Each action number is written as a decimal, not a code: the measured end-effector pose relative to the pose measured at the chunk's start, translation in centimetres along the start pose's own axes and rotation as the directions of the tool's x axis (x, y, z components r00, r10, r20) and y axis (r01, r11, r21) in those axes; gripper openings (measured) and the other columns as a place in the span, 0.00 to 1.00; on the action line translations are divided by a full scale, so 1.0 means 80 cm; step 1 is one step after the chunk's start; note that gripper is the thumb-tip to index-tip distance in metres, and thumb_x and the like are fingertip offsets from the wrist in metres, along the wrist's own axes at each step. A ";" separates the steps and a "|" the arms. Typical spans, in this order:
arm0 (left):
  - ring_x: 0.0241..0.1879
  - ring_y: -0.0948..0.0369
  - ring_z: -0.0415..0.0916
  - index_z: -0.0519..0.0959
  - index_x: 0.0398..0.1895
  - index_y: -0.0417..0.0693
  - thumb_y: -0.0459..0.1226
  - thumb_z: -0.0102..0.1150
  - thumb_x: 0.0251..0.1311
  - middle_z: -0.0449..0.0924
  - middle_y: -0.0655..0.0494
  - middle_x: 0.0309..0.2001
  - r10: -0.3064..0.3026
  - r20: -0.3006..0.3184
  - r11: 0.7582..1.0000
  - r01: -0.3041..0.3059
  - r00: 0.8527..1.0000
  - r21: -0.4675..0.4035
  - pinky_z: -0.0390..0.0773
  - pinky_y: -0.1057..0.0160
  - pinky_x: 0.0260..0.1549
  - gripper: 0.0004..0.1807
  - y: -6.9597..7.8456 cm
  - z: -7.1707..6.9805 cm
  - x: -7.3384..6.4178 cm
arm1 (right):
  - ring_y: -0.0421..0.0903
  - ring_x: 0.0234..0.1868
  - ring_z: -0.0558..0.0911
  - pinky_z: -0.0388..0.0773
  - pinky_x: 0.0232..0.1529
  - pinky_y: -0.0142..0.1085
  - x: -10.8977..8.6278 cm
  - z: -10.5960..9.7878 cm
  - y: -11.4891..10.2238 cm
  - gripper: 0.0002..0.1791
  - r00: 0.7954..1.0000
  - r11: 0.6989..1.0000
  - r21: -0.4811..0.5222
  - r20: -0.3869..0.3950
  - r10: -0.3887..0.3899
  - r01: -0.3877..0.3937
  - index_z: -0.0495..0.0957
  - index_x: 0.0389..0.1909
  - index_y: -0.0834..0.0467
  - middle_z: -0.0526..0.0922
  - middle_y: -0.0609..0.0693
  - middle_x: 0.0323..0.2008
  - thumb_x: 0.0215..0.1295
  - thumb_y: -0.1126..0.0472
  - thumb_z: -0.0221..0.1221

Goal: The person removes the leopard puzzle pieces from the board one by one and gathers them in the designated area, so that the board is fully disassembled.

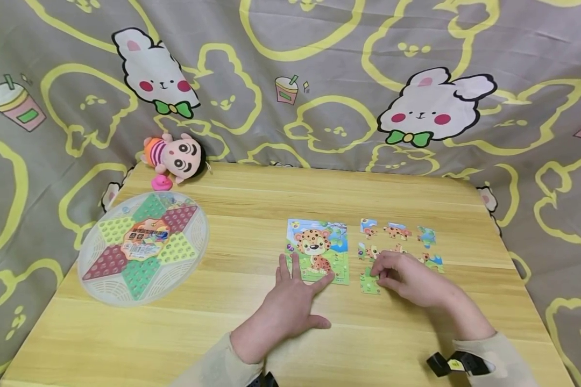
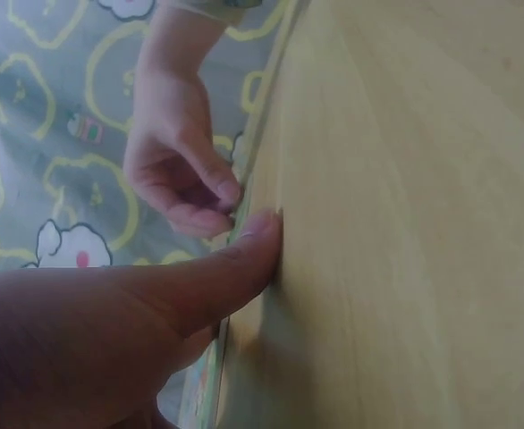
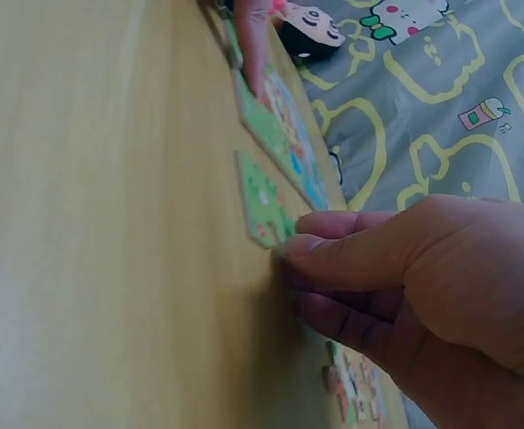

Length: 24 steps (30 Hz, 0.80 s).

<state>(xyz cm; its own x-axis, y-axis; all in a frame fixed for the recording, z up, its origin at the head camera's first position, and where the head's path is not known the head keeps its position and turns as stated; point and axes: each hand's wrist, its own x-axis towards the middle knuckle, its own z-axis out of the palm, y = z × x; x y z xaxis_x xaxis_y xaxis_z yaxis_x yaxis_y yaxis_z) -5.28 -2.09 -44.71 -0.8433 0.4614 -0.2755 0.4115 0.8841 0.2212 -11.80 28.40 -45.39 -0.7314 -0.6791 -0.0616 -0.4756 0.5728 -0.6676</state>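
A square jigsaw board with a cartoon leopard [image 1: 314, 244] lies on the table. My left hand [image 1: 288, 303] rests on its lower edge with fingers spread and straight, thumb out to the side. Just right of the board, my right hand [image 1: 411, 279] has thumb and forefinger curled together at the right edge of a green puzzle piece [image 1: 369, 283], pinching it. In the right wrist view those fingertips [image 3: 300, 246] meet at the piece's corner. Loose puzzle pieces [image 1: 398, 231] lie in rows beyond the right hand, some partly hidden by it.
A round Chinese checkers board [image 1: 89, 269] lies at the left of the wooden table [image 1: 252, 204]. Behind it are a plush doll [image 1: 179, 157] and a small pink toy [image 1: 162, 183]. A patterned curtain [image 1: 329, 70] hangs around the table's back and sides.
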 end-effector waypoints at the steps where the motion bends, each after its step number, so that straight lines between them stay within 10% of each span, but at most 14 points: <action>1: 0.73 0.16 0.41 0.57 0.84 0.77 0.74 0.64 0.53 0.51 0.17 0.75 0.001 0.000 1.000 -0.001 1.000 0.002 0.61 0.30 0.71 0.54 0.000 0.000 0.000 | 0.38 0.39 0.80 0.83 0.41 0.33 0.001 -0.001 -0.001 0.12 1.000 1.000 -0.006 -0.001 -0.002 0.002 0.84 0.44 0.53 0.83 0.42 0.41 0.69 0.74 0.66; 24: 0.73 0.17 0.44 0.57 0.84 0.78 0.75 0.62 0.54 0.56 0.22 0.75 0.017 0.000 0.999 -0.017 1.000 0.041 0.65 0.30 0.69 0.53 -0.003 0.002 0.002 | 0.47 0.48 0.81 0.83 0.51 0.45 0.110 0.024 -0.061 0.16 0.996 0.995 -0.044 0.019 -0.091 0.092 0.82 0.56 0.59 0.83 0.47 0.48 0.72 0.59 0.69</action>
<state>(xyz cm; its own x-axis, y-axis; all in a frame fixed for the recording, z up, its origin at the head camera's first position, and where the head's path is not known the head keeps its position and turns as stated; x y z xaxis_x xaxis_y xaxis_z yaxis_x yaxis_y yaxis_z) -5.43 -2.21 -44.97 -0.8363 0.4764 -0.2714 0.4395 0.8784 0.1877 -14.99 18.76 -44.10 -0.6755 -0.7372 -0.0148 -0.5616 0.5274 -0.6375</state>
